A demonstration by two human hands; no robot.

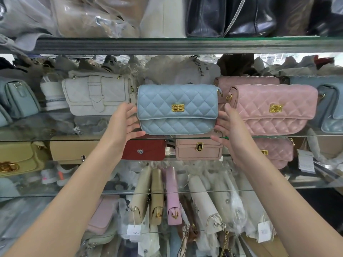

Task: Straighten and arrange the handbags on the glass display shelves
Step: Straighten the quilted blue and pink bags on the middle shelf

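A blue bag (pixel 167 101) with quilted stitching and a gold clasp (pixel 177 108) stands upright at the front of the middle glass shelf (pixel 74 140), flap facing out; whether its base rests on the glass or sits just above it is hard to tell. The left hand (pixel 123 125) lies against the bag's left end, fingers nearly straight and spread, the thumb tucked under the bottom corner. The right hand (pixel 233 132) mirrors it at the right end, fingers loose and apart, thumb low near the shelf edge. Neither hand wraps round the bag; they press it between them. Just beside it on the right is a pink bag (pixel 274 101) of the same cut, with a second pink one (pixel 246 80) mostly hidden behind. To the left stands a pale grey bag (pixel 79 97) with a buckled strap. On the shelf below, a red bag (pixel 146 149) shows under the blue bag, its left end covered by the left wrist. Black bags (pixel 213 15) on the shelf above are cut off by the top of the view, and the wrapped goods behind are too blurred to make out.
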